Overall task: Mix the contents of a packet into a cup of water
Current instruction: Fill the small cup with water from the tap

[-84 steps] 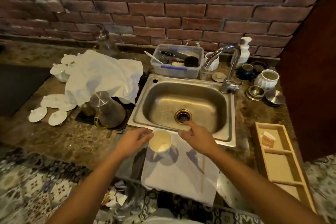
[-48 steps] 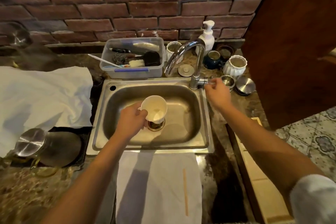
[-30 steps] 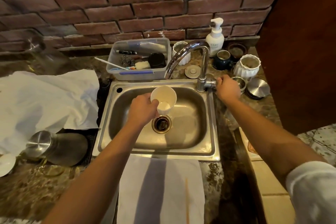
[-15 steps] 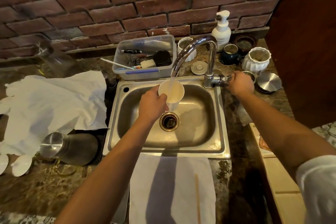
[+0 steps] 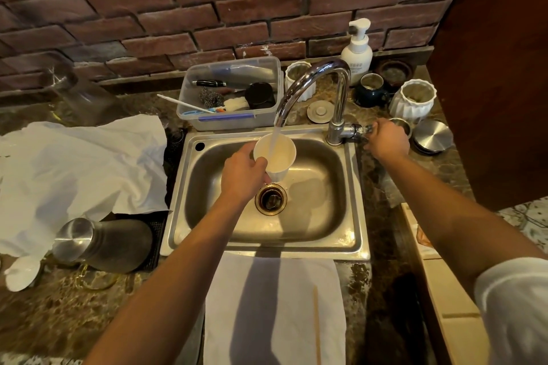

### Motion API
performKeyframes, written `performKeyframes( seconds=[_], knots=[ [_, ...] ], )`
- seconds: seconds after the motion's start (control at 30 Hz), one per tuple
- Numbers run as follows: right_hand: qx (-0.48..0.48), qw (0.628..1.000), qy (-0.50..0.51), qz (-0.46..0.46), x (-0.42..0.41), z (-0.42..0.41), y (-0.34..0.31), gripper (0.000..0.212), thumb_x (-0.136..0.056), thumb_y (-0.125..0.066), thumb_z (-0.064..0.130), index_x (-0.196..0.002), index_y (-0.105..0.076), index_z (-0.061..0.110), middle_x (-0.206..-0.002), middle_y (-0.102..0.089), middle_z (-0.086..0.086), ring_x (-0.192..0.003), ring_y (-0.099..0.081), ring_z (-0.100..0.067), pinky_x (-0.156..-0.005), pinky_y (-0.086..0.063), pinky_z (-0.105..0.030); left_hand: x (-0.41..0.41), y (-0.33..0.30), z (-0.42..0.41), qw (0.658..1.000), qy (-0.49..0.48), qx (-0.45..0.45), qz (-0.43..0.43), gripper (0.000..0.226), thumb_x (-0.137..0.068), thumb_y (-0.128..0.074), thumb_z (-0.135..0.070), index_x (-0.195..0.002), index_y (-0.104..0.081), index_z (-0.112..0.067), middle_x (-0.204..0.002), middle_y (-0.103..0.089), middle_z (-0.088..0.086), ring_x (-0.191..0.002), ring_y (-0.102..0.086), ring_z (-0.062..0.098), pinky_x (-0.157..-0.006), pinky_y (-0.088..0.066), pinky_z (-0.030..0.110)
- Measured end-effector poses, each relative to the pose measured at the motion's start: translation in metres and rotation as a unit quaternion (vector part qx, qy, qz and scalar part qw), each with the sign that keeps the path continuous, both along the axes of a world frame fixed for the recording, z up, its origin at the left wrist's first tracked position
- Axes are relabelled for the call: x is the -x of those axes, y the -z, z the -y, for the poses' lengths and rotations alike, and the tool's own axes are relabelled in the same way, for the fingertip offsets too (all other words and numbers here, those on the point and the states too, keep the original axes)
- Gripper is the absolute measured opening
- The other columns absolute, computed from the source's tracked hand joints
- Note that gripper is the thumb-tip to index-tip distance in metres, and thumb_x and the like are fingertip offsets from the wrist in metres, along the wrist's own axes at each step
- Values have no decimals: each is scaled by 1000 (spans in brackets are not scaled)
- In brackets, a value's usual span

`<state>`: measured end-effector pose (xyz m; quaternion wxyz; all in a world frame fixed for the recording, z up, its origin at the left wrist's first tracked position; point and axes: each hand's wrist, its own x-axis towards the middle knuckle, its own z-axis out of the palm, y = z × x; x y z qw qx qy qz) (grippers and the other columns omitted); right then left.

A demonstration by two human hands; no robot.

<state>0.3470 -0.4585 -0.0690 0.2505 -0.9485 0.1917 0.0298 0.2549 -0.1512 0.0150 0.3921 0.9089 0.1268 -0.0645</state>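
While water runs from the faucet [image 5: 314, 83] spout, your left hand [image 5: 241, 176] wraps its fingers closed around the white cup [image 5: 275, 155], holding it above the sink [image 5: 353, 234] basin, just behind the drain [image 5: 271, 198], with the stream falling into its open mouth. Your right hand [image 5: 387, 141] is closed on the faucet handle [image 5: 363, 129] at the sink's back right corner. At the sink's front edge lies a white cloth [image 5: 275, 311] with a thin wooden stick [image 5: 316, 326] on it. Behind the sink sits a clear plastic bin [image 5: 231, 118] of utensils.
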Motion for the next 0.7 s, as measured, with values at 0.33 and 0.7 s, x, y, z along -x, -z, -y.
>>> performKeyframes(
  seconds=[0.33,0.7],
  knots=[
    [-31,999,33,-15,-1,-3,-3,31,-104,-39,37,-113,-60,15,-100,-75,-16,-95,-71,-38,-84,-58,-50,5,2,-5,1000,-11,13,14,47,-93,-52,-16,-140,-54,-20,-83,-76,8,-63,-73,16,-78,-63,46],
    [-22,998,58,-31,15,-37,-29,39,-101,-49,28,-128,-53,0,-123,-65,-27,-114,-63,-46,-89,-51,-48,27,-5,-14,998,-28,56,29,49,-93,-51,-13,-142,-53,-20,-91,-74,11,-66,-73,16,-68,-61,27]
  ],
)
